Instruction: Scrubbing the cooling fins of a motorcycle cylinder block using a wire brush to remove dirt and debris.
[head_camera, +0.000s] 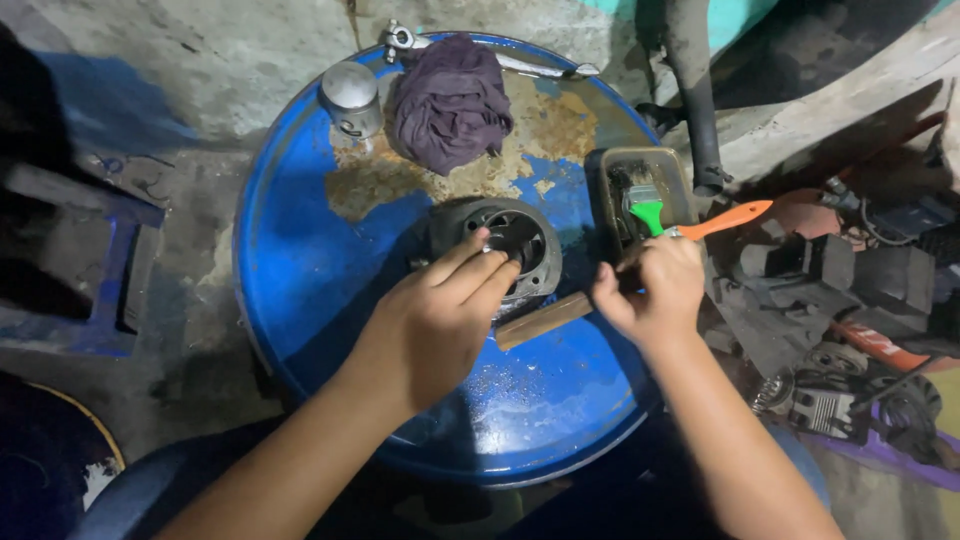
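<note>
Blue drum lid (330, 290): our left hand (440, 320) steadies a metal cylinder (500, 245), right hand (655, 290) grips a wooden stick (545, 320); cleaning looks midway

Glossy blue painted metal drum lid (330, 270) with rough rust patches; dull grey cast-metal cylinder (500, 235); matt purple cloth rag (450, 95); smooth wooden stick (545, 318); shiny plastic brush (700, 222); polished metal cup (352, 98)

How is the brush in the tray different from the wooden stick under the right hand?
The brush has an orange handle and green ferrule; the stick is plain brown wood. The brush rests in the tray; the stick lies on the blue drum lid. Both lie slanted the same way, near the right hand.
</note>
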